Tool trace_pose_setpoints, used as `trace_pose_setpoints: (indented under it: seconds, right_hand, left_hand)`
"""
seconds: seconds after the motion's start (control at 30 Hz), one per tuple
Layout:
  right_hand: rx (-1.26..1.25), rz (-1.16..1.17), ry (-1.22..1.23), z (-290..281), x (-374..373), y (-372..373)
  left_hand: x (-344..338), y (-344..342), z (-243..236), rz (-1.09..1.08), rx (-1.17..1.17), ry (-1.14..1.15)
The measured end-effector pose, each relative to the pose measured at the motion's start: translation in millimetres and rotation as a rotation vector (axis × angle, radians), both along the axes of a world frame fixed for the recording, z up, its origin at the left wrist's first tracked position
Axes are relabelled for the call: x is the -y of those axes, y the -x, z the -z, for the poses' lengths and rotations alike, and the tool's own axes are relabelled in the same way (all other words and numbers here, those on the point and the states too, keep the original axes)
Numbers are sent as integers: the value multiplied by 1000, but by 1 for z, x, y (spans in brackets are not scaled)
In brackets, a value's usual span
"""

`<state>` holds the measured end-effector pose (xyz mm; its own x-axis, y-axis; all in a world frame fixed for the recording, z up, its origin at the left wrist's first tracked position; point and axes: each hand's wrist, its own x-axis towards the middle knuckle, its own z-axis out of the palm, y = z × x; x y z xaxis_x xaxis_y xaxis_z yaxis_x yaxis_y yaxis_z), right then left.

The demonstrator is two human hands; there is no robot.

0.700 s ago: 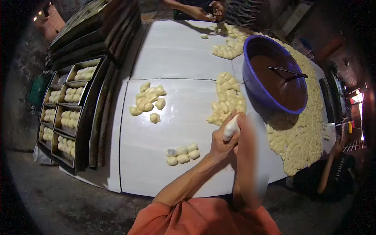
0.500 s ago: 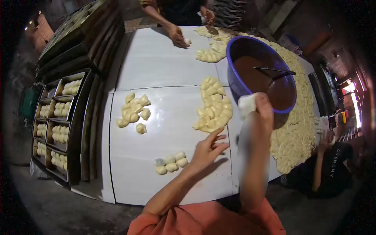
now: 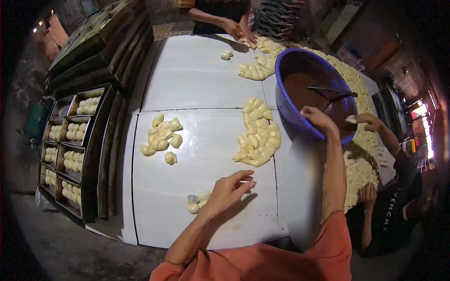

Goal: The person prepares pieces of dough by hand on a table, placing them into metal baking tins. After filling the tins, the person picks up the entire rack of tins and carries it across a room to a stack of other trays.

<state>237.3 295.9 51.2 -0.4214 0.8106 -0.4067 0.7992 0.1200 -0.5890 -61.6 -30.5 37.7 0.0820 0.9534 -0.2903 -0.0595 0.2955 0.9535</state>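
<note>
My left hand (image 3: 230, 189) is open above the white table, thumb and fingers apart with nothing in them. Partly behind its wrist lies a small group of smooth dough balls (image 3: 192, 208). Beyond the fingertips sits a curved pile of pale cut dough pieces (image 3: 258, 136). My right hand (image 3: 320, 121) reaches over the near left rim of the blue basin (image 3: 287, 96), its fingers curled. What they hold, if anything, is hidden. Brown filling (image 3: 302, 86) fills the basin's bottom, and a dark-handled utensil (image 3: 333, 90) leans in it.
At right, a co-worker's hand (image 3: 370, 122) holds a small dough piece over the basin's rim. Another person's hands (image 3: 241, 33) work dough at the far edge. Loose dough pieces (image 3: 161, 135) lie at left, beside stacked trays (image 3: 82, 154) of dough balls. Dough (image 3: 358, 173) covers the table's right side.
My right hand has moved from beside the basin onto its rim; the white dough piece it held no longer shows. My left hand has drawn back from the dough pile, toward the dough balls.
</note>
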Motion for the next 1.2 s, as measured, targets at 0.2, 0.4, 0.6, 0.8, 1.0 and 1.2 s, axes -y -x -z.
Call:
trace_pose_setpoints:
  seconds: [0.2, 0.4, 0.6, 0.8, 1.0, 1.2]
  right_hand:
    - [-858, 400, 14, -63, 69, 29]
    - [-1231, 608, 240, -43, 170, 96]
    - [-1327, 486, 461, -8, 235, 144]
    - [-885, 230, -223, 10, 284, 185]
    - [-707, 212, -500, 37, 289, 200]
    - [-940, 446, 79, 16, 296, 207]
  left_hand:
    - [-16, -17, 3, 14, 256, 84]
    - [-44, -54, -20, -92, 562, 8]
    - [-20, -22, 15, -426, 831, 20]
    - [-4, 8, 25, -624, 662, 23]
    - [2, 9, 25, -648, 542, -55]
    - [2, 47, 3, -438, 477, 76]
